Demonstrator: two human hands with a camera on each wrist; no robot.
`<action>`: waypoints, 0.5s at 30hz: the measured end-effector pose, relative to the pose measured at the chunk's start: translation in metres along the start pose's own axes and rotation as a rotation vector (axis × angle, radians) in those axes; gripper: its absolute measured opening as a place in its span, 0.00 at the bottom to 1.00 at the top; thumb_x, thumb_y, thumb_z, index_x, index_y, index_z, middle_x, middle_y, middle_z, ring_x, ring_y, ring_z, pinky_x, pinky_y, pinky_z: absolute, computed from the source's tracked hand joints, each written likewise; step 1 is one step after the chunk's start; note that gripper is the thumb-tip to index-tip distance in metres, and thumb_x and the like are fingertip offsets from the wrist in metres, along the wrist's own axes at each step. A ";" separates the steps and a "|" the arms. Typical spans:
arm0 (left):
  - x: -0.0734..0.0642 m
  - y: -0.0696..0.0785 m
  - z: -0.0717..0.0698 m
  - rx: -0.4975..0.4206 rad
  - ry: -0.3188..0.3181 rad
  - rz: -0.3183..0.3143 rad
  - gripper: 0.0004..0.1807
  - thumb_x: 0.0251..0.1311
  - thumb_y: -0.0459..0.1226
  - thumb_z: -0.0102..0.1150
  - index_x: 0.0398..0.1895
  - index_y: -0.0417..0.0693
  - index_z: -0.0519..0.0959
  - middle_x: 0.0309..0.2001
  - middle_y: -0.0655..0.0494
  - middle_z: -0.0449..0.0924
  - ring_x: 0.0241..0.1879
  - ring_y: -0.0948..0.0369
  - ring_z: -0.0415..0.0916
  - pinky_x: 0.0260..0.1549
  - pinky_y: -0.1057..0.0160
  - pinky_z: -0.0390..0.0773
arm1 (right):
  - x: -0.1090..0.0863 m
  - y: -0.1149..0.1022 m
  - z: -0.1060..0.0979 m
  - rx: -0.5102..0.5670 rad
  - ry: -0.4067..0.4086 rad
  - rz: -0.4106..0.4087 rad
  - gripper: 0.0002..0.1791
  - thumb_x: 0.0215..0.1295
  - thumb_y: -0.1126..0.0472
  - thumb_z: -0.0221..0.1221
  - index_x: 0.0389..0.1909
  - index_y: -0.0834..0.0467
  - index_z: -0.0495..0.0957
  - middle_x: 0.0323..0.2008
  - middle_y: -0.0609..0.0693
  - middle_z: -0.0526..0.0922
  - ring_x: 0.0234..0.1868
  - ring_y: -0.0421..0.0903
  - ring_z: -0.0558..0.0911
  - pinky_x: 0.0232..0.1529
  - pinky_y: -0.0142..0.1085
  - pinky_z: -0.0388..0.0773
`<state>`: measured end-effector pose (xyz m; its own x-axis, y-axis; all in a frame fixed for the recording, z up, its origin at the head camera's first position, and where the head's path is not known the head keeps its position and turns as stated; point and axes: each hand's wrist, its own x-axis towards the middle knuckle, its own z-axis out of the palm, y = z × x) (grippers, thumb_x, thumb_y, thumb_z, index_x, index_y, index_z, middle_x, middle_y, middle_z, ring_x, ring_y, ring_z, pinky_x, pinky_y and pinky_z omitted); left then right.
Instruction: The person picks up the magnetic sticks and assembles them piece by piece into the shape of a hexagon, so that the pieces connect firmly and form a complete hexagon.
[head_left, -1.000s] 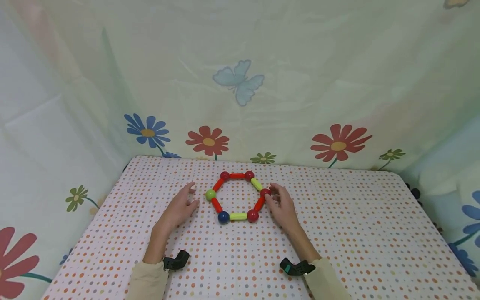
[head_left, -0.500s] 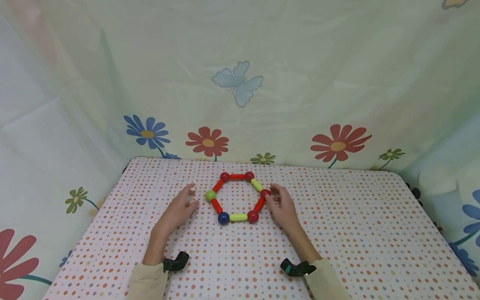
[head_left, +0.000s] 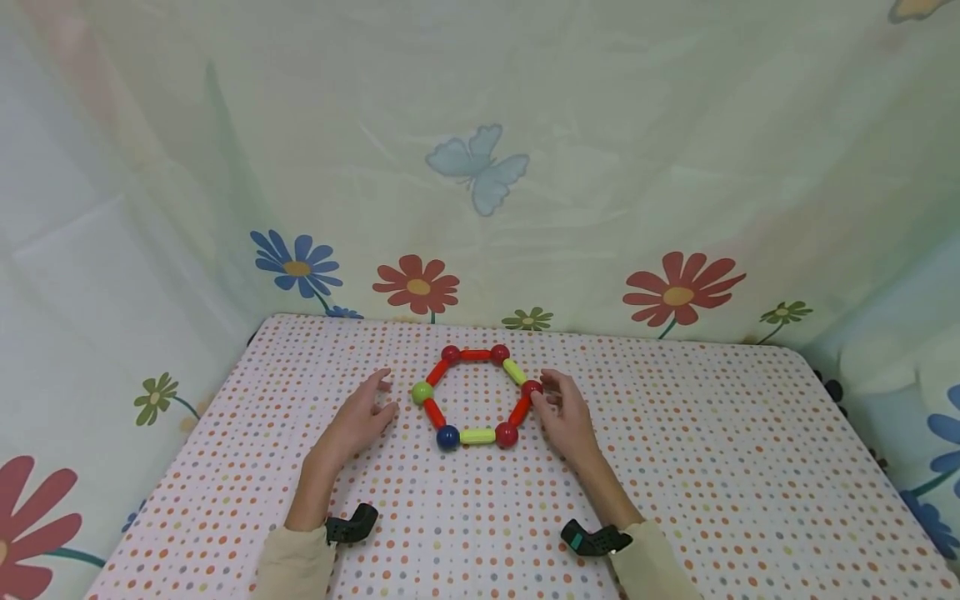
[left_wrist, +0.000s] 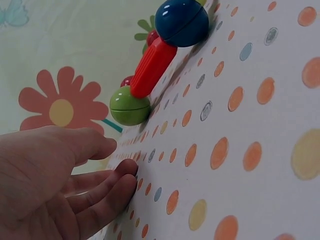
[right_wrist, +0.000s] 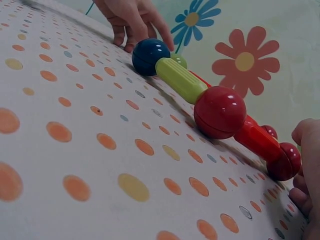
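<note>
A six-sided ring of toy balls and rods lies flat on the table, with red rods (head_left: 434,413) and yellow-green rods (head_left: 477,436) between the balls. At its left corner is a green ball (left_wrist: 130,106), at its near left a blue ball (left_wrist: 182,23); the others, such as the near right red ball (right_wrist: 220,112), are red. My left hand (head_left: 363,418) rests on the table left of the green ball, apart from it, fingers relaxed and holding nothing. Beside the right corner's red ball (right_wrist: 284,161) lies my right hand (head_left: 566,417), loosely curled, its thumb tip right at the ball.
A white tablecloth (head_left: 712,467) with coloured dots covers the table. Behind it hangs a pale curtain (head_left: 337,125) printed with flowers and a butterfly. Each wrist wears a black band, the left band (head_left: 352,525) and the right band (head_left: 595,537).
</note>
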<state>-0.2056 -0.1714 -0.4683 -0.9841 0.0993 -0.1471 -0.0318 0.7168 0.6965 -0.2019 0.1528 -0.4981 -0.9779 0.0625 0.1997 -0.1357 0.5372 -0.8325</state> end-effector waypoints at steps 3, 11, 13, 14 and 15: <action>-0.002 -0.002 0.001 -0.008 0.010 0.000 0.34 0.69 0.43 0.52 0.75 0.54 0.53 0.66 0.49 0.69 0.44 0.58 0.77 0.39 0.59 0.77 | -0.001 0.001 0.001 0.018 -0.001 0.010 0.26 0.69 0.59 0.56 0.66 0.59 0.64 0.60 0.58 0.74 0.58 0.53 0.75 0.59 0.48 0.75; -0.003 -0.004 0.003 -0.025 -0.013 -0.012 0.34 0.69 0.43 0.52 0.75 0.55 0.53 0.67 0.50 0.68 0.42 0.60 0.79 0.35 0.63 0.75 | -0.002 0.005 0.002 0.001 0.005 0.023 0.27 0.70 0.57 0.56 0.66 0.59 0.63 0.60 0.58 0.74 0.58 0.53 0.76 0.59 0.48 0.76; -0.003 -0.003 0.001 -0.010 -0.011 -0.005 0.34 0.69 0.43 0.52 0.75 0.55 0.53 0.67 0.50 0.68 0.44 0.59 0.79 0.37 0.61 0.77 | 0.000 0.004 0.002 0.006 0.003 0.028 0.27 0.70 0.56 0.55 0.66 0.59 0.63 0.60 0.57 0.74 0.58 0.53 0.76 0.59 0.47 0.75; -0.002 -0.002 0.001 -0.003 -0.011 -0.001 0.34 0.69 0.44 0.53 0.75 0.55 0.53 0.67 0.50 0.68 0.45 0.59 0.79 0.38 0.60 0.77 | 0.002 0.003 0.001 0.002 0.003 0.032 0.27 0.70 0.56 0.55 0.66 0.59 0.63 0.60 0.57 0.74 0.58 0.52 0.76 0.59 0.47 0.75; -0.002 -0.001 0.000 0.003 -0.010 0.001 0.34 0.69 0.44 0.53 0.75 0.55 0.53 0.67 0.50 0.68 0.46 0.58 0.79 0.39 0.59 0.78 | 0.003 0.002 0.001 0.007 0.003 0.039 0.27 0.70 0.56 0.55 0.66 0.58 0.63 0.60 0.56 0.74 0.58 0.52 0.75 0.60 0.46 0.75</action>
<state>-0.2041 -0.1726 -0.4689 -0.9823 0.1074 -0.1533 -0.0299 0.7186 0.6948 -0.2049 0.1533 -0.5001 -0.9820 0.0855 0.1683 -0.0985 0.5284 -0.8432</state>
